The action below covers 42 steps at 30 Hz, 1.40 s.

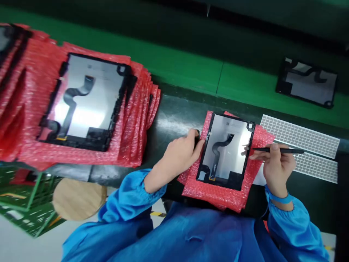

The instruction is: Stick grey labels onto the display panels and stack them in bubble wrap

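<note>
A tablet screen panel with a black frame and a grey metallic back lies on red bubble-wrap bags. A dark flex cable snakes down its back. My left hand is at the panel's left edge, fingers curled around a small dark thing I cannot make out. On the other side, my right hand grips black tweezers like a pen. Their tip points left, at the panel's right edge; whether it touches cannot be told.
White gridded sticker sheets lie right of the panel. Another panel rests on the green back strip. At left, a similar panel tops a tall pile of red bubble-wrap bags. A round wooden stool and green crate stand below.
</note>
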Motion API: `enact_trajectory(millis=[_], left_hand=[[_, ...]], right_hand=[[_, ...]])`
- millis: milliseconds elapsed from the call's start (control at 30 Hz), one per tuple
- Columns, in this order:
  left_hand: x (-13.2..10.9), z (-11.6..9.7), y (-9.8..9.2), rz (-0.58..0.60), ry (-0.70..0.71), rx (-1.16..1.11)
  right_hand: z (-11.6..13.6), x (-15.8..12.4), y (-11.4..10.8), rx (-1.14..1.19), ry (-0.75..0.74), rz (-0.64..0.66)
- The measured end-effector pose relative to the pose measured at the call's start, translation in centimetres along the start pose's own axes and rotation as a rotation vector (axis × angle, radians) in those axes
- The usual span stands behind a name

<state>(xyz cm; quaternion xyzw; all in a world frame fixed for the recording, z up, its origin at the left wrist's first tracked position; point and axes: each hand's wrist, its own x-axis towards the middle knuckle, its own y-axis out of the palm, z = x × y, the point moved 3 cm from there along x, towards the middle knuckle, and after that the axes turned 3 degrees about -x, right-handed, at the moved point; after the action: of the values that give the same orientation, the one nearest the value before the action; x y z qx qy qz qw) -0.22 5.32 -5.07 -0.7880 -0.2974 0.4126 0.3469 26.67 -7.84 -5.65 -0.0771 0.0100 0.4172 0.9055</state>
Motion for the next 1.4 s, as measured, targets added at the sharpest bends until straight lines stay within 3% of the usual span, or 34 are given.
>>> enact_trajectory(millis=[133, 267, 400, 500, 600, 733, 800, 900, 1033, 1133, 1233, 1300, 1400], left_hand=[[0.2, -0.1, 0.3, -0.063, 0.102, -0.234], [-0.5, -1.3, 0.3, -0.252, 0.241, -0.474], [-0.6, -2.7, 1.3, -0.182, 0.267, -0.940], [-0.7, -2.6, -0.3, -0.178, 0.292, -1.022], [-1.3, 0.9, -5.7, -0.317, 0.205, -0.900], [-3.1, 9.9, -15.5, -0.597, -0.033, -0.738], [-3.8, 14.5, -19.3, -0.708, -0.137, -0.672], [-4.2, 19.4, -22.2, -0.725, -0.232, -0.621], [-4.3, 21.7, -22.6, -0.706, -0.364, -0.485], [-3.4, 20.4, -23.1, -0.807, -0.404, -0.310], [0.1, 16.4, -23.4, -0.833, -0.319, -0.202], [4.6, 12.6, -22.5, -0.721, -0.217, -0.214], [13.0, 5.3, -18.8, -0.461, -0.088, -0.271]], right_hand=[[-1.9, 0.0, -0.4, 0.057, 0.018, 0.016], [-3.0, -0.1, -0.3, 0.111, 0.046, 0.025], [-2.9, -0.3, 0.1, 0.170, 0.044, -0.003], [-2.4, -0.5, 0.2, 0.209, 0.022, -0.079], [-2.1, -0.5, 0.3, 0.238, -0.017, -0.132], [-2.4, -0.4, 0.7, 0.262, -0.016, -0.109], [-2.7, -0.5, 0.9, 0.266, 0.012, -0.086], [-3.1, -0.7, 1.1, 0.260, 0.029, -0.076], [-3.6, -0.6, 1.1, 0.265, 0.045, -0.076], [-4.0, -0.6, 1.1, 0.269, 0.054, -0.086], [-4.2, -0.8, 1.3, 0.276, 0.075, -0.074], [-4.4, -0.9, 1.5, 0.285, 0.088, -0.056], [-4.4, -1.1, 1.8, 0.292, 0.077, -0.047]])
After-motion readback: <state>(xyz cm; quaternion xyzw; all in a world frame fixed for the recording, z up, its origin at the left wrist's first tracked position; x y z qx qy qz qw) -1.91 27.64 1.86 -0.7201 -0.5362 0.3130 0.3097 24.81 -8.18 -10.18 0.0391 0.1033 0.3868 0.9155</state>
